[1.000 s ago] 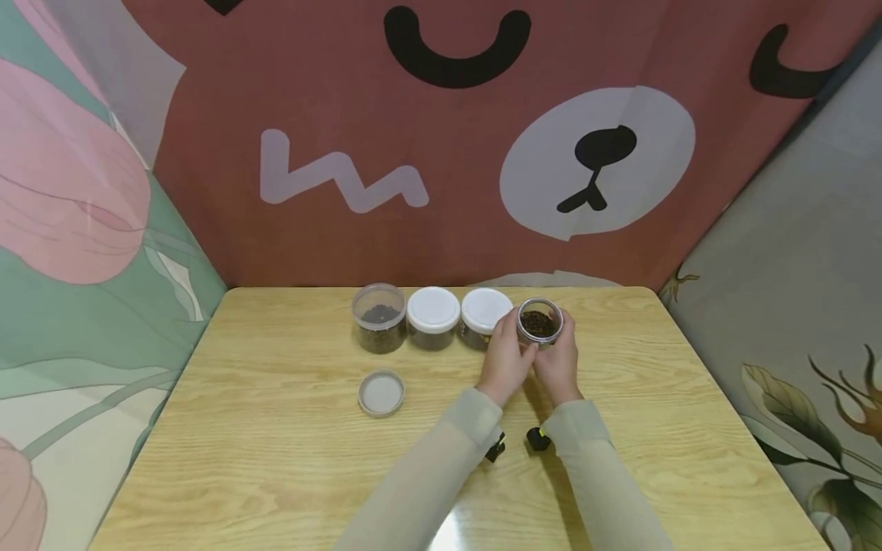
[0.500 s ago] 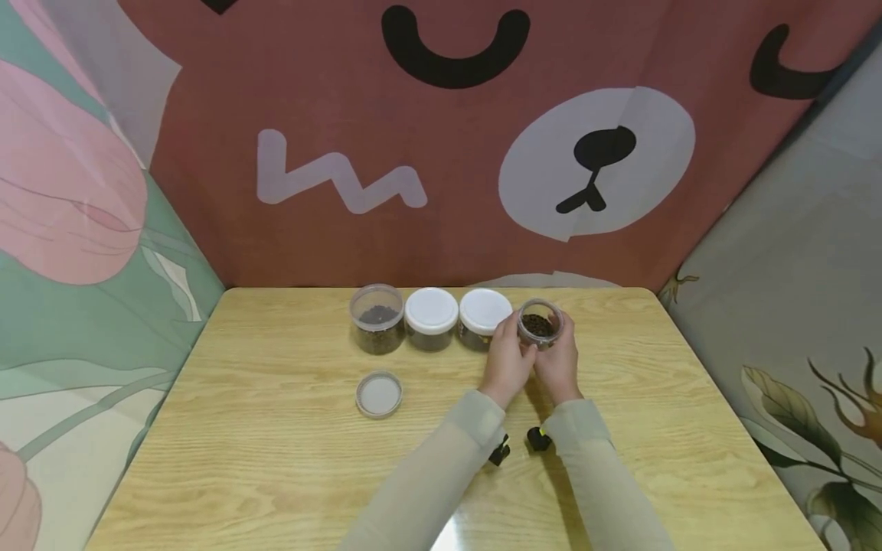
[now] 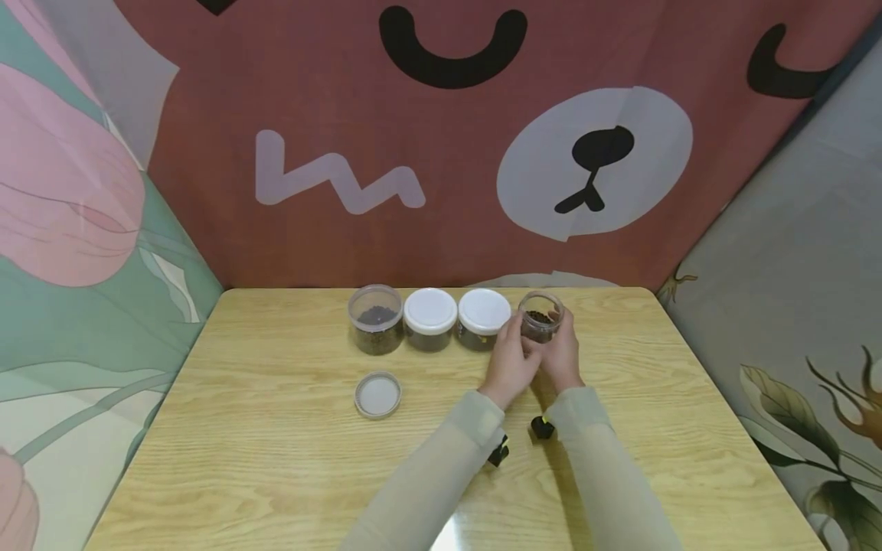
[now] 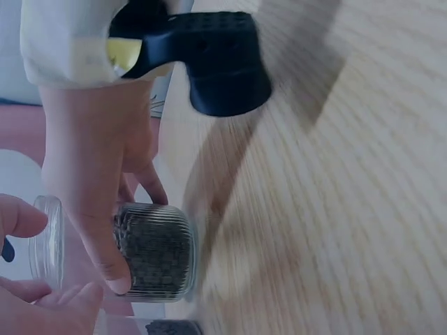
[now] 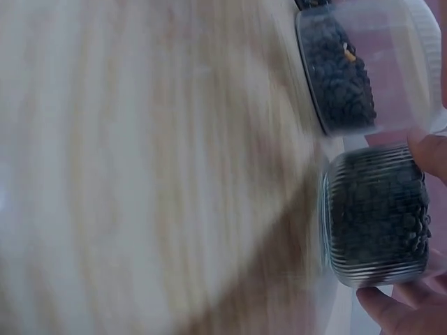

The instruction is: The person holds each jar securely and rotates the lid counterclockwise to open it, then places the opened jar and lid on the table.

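Note:
Near the back right of the table, both hands hold a lidless clear glass jar (image 3: 539, 332) partly filled with dark granules. My left hand (image 3: 508, 361) grips its left side and my right hand (image 3: 563, 358) its right. In the left wrist view the ribbed lower part of the jar (image 4: 159, 252) stands upright, base right at the tabletop. The right hand (image 4: 94, 167) wraps it there, while fingers of the left hand (image 4: 42, 310) reach its rim. The right wrist view shows the same jar (image 5: 377, 216) beside a white-lidded one (image 5: 342, 77).
Left of the held jar stand two white-lidded jars (image 3: 485, 312) (image 3: 430, 312) and a larger open jar (image 3: 375, 337) of dark granules, in a row along the back. A round lid (image 3: 378, 396) lies on the wooden table (image 3: 276, 444) in front. A printed cloth (image 3: 441, 229) hangs behind.
The jar has gone down and slightly away, and its opening, earlier tipped toward the head camera, now stands more upright. Both hands still hold it. The other jars and the lid stay put.

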{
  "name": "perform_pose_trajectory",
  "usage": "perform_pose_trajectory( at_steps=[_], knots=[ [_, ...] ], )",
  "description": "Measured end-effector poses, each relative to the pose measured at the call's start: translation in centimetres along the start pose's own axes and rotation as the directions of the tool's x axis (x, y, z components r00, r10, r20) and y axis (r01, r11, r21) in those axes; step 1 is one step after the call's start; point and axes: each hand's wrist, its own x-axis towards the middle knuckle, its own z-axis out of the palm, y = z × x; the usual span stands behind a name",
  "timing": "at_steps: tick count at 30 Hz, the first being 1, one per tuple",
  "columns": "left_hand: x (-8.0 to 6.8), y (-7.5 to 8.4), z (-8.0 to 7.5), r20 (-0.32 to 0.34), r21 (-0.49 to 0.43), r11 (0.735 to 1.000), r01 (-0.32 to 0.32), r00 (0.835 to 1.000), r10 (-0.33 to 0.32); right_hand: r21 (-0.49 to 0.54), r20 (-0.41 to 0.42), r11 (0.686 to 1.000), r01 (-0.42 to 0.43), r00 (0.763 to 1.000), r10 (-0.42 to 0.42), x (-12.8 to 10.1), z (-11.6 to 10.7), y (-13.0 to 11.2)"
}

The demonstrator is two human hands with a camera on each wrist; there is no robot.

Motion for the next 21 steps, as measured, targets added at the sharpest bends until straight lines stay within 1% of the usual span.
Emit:
perform_pose_trajectory(
  at_steps=[3,5,10,15,21],
  knots=[
    [-0.2,0.0,0.0,0.045,0.006,1.0,0.002,0.999,-0.002,-0.026,0.015,1.0,-0.014,1.0,0.014,0.5,-0.2,0.0],
    [-0.3,-0.1,0.1,0.066,0.023,1.0,-0.003,0.998,0.002,-0.025,0.022,0.999,-0.02,1.0,0.02,0.8,-0.2,0.0],
    [-0.5,-0.3,0.1,0.096,0.049,0.998,-0.032,0.995,0.027,-0.015,0.04,1.0,-0.017,0.999,0.018,1.4,-0.1,0.4],
    [-0.7,-0.7,-0.1,0.125,0.057,0.997,-0.042,0.992,0.035,-0.042,0.053,0.999,0.001,0.999,0.001,2.1,-0.2,0.9],
    [-0.9,-1.3,-0.3,0.1,0.075,0.996,-0.05,0.994,0.042,-0.023,0.025,0.999,0.026,0.999,-0.025,3.0,0.0,1.3]
  ],
)
